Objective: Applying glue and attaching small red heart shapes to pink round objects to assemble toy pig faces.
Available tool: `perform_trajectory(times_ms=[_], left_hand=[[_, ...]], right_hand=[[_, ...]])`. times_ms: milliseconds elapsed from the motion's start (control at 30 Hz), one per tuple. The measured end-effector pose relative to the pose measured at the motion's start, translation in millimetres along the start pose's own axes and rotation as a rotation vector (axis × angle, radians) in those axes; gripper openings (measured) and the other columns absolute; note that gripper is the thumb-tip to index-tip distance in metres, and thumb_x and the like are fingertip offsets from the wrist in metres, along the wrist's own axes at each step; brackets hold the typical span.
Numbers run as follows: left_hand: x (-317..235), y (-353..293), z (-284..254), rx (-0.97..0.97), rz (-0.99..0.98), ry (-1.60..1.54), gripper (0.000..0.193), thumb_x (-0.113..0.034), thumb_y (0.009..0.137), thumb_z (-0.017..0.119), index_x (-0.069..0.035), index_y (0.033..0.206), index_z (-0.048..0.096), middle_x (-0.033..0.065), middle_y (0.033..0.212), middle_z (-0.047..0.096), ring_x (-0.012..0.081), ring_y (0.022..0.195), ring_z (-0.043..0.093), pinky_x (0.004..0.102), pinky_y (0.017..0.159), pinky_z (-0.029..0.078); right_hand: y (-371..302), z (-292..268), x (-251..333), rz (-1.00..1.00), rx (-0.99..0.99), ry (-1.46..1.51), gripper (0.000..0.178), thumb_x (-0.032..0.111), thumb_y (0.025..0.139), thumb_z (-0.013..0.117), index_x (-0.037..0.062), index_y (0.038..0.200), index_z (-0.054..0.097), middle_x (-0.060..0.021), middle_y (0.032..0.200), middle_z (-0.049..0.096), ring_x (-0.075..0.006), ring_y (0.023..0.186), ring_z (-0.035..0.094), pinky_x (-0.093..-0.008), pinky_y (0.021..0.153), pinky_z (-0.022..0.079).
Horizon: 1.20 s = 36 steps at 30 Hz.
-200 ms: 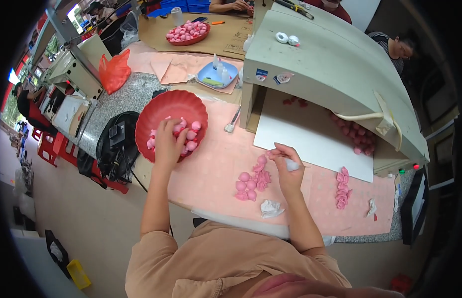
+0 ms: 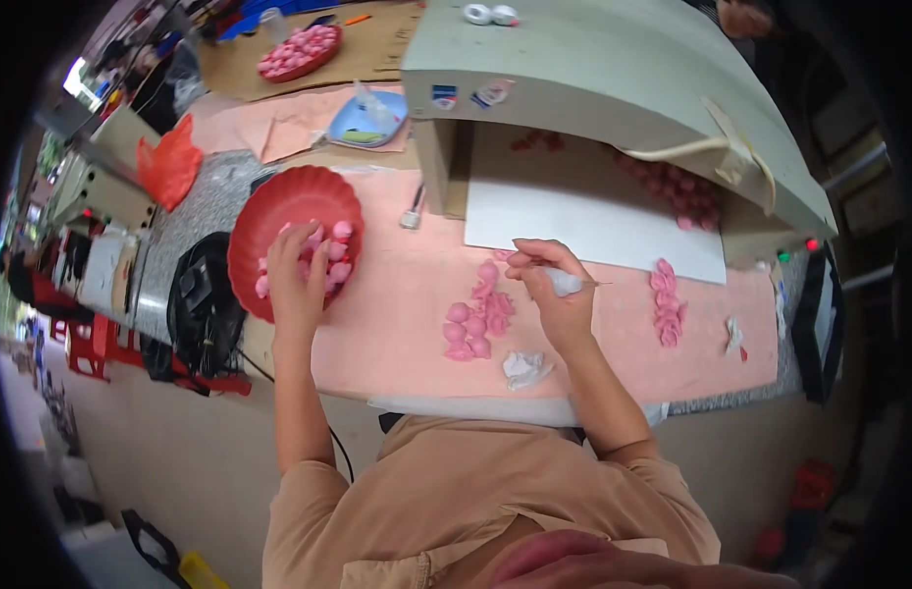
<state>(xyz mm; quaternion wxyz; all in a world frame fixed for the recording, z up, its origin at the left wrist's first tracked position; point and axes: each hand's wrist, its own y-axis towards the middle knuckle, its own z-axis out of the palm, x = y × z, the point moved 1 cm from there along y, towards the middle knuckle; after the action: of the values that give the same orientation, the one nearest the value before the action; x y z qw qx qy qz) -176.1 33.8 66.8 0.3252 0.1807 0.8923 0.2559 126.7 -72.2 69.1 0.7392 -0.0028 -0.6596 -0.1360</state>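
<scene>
Pink cloth [image 2: 387, 294]: spread beneath both hands, grey-green hood [image 2: 583, 69] beyond the right one.
Left hand [image 2: 297, 275]: I see fingers curved and parted inside the red bowl [image 2: 289, 194]; I can't tell whether anything is pinched.
Right hand [image 2: 564, 311]: curled round a small pale bottle [image 2: 567, 284], needle pointing right, away from the bowl.
Pink balls [image 2: 339, 272]: directly under the left hand, the nearer one; roundish, no clear long axis.
Pink pieces [image 2: 476, 328]: left of the right hand, bodyward.

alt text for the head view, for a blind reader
A left hand reaches among pink balls in a red bowl; the right hand holds a small whitish bottle above a pink table covering. Pink pieces lie before a grey hooded box.
</scene>
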Motion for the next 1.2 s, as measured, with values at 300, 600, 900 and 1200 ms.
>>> perform_trajectory(times_ms=[300, 600, 900, 1200], left_hand=[[-93, 8, 87, 0.477, 0.157, -0.467, 0.023, -0.008, 0.085, 0.063, -0.002, 0.108, 0.063, 0.014, 0.105, 0.063, 0.0299, 0.099, 0.06, 0.0346, 0.087, 0.047], [-91, 6, 121, 0.792, -0.075, -0.462, 0.021, -0.009, 0.084, 0.062, -0.002, 0.103, 0.063, 0.0132, 0.102, 0.062, 0.0285, 0.089, 0.061, 0.0357, 0.079, 0.05], [-116, -10, 145, 0.48, 0.203, -0.149, 0.019, -0.017, 0.075, 0.071, -0.008, 0.088, 0.061, 0.0084, 0.086, 0.059, 0.0282, 0.082, 0.06, 0.0396, 0.07, 0.048], [-101, -19, 134, 0.541, 0.214, -0.307, 0.014, -0.017, 0.08, 0.066, -0.006, 0.086, 0.059, 0.0104, 0.088, 0.06, 0.0293, 0.079, 0.06, 0.0393, 0.072, 0.048]], right_hand=[[-54, -21, 152, -0.552, 0.825, 0.801, 0.013, 0.007, 0.086, 0.065, 0.0066, 0.097, 0.071, -0.012, 0.108, 0.06, -0.0268, 0.092, 0.062, -0.0364, 0.08, 0.055], [-13, -60, 54, -0.071, 0.683, -0.07, 0.014, 0.007, 0.08, 0.068, -0.0022, 0.09, 0.069, -0.0141, 0.093, 0.067, -0.0246, 0.087, 0.064, -0.0352, 0.076, 0.051], [184, -98, -81, -0.469, 0.006, -0.955, 0.029, 0.017, 0.087, 0.061, 0.0054, 0.114, 0.062, -0.0166, 0.11, 0.063, -0.0331, 0.105, 0.059, -0.0363, 0.092, 0.044], [222, -47, -65, -0.22, 0.142, -0.902, 0.044, 0.023, 0.073, 0.075, 0.0036, 0.11, 0.061, -0.0118, 0.106, 0.063, -0.0247, 0.099, 0.056, -0.0374, 0.086, 0.045]])
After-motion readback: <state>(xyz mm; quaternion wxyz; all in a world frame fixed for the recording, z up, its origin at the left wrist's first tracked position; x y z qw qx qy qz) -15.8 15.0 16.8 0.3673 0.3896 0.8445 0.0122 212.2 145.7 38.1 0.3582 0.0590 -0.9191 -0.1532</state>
